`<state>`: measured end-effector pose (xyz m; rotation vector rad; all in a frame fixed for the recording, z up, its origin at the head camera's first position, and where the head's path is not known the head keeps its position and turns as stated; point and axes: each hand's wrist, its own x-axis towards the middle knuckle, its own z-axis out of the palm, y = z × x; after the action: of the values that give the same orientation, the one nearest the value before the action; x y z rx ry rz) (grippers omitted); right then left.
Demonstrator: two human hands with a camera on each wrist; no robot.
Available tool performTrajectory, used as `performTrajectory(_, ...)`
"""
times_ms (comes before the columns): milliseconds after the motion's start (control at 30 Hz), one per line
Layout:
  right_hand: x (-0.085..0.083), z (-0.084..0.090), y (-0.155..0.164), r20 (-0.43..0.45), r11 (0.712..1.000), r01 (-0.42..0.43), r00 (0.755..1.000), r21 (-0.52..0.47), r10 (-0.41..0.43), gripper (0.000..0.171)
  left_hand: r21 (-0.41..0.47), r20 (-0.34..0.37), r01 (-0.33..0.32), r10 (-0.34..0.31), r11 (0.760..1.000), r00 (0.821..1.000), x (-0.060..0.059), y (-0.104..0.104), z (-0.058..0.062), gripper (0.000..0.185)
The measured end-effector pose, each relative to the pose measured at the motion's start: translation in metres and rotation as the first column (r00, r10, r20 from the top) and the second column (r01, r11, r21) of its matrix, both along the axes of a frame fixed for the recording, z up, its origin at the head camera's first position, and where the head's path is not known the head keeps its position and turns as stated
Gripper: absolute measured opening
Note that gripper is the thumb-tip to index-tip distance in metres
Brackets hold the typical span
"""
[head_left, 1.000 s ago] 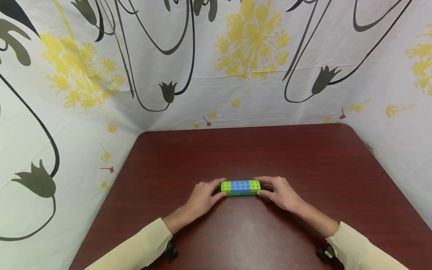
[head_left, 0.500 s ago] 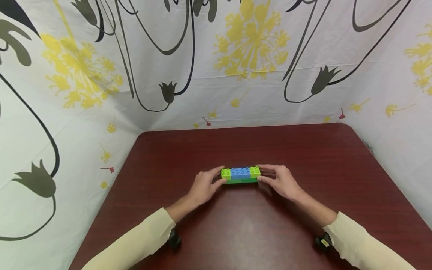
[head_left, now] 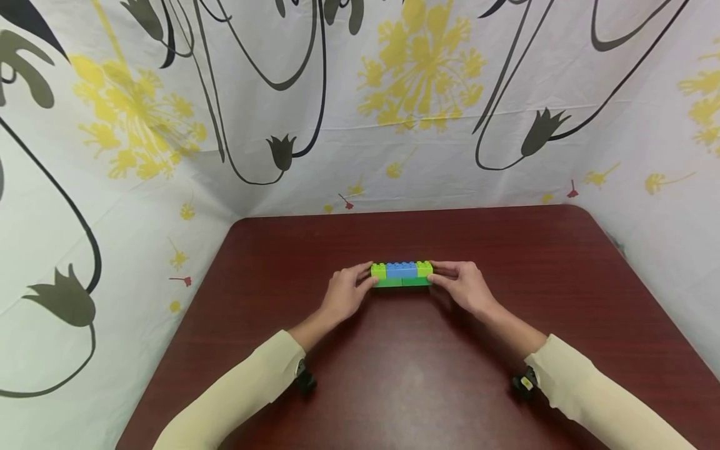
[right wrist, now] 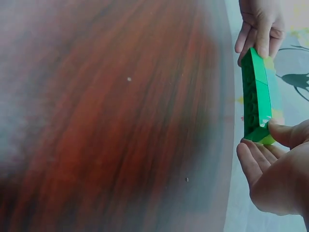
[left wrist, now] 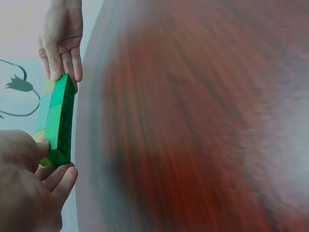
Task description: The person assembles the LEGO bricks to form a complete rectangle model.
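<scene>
Above dark table point(head_left: 506, 262) — brick bar point(head_left: 402, 273) higher, farther than before.

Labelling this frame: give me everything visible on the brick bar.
The brick bar is a plastic-looking two-layer row: on top a blue studded brick between two lime ones, below them dark green bricks with a seam near the middle. It lies level, crosswise to the person, lifted off the table; the wrist views show its hollow underside clear of the wood. The left hand pinches its left end, the right hand its right end.
</scene>
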<state>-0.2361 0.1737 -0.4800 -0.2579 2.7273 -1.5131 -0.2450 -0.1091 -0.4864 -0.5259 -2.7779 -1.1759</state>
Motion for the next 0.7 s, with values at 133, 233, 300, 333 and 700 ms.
performTrajectory(133,-0.006,-0.002,0.001,0.011,0.999,0.036,0.999,0.029,-0.037,0.042,0.010,0.021,-0.031,0.031,0.999,0.999,-0.008,0.005,-0.002,0.050)
performTrajectory(233,-0.009,-0.003,0.002,0.031,0.998,0.055,0.998,0.039,-0.056,0.040,0.001,0.040,-0.043,0.043,0.999,0.998,-0.013,0.009,-0.005,0.051)
performTrajectory(300,-0.012,-0.004,0.003,0.043,0.997,0.065,0.997,0.048,-0.067,0.040,-0.013,0.048,-0.048,0.049,0.999,0.998,-0.017,0.011,-0.006,0.050)
performTrajectory(333,-0.013,-0.005,0.003,0.044,0.996,0.069,0.996,0.055,-0.071,0.040,-0.019,0.053,-0.049,0.050,0.999,0.997,-0.018,0.012,-0.006,0.050)
performTrajectory(700,-0.022,-0.009,0.001,0.043,0.994,0.075,0.996,0.085,-0.079,0.035,-0.101,0.084,-0.086,0.094,0.991,0.992,-0.026,0.018,-0.005,0.041)
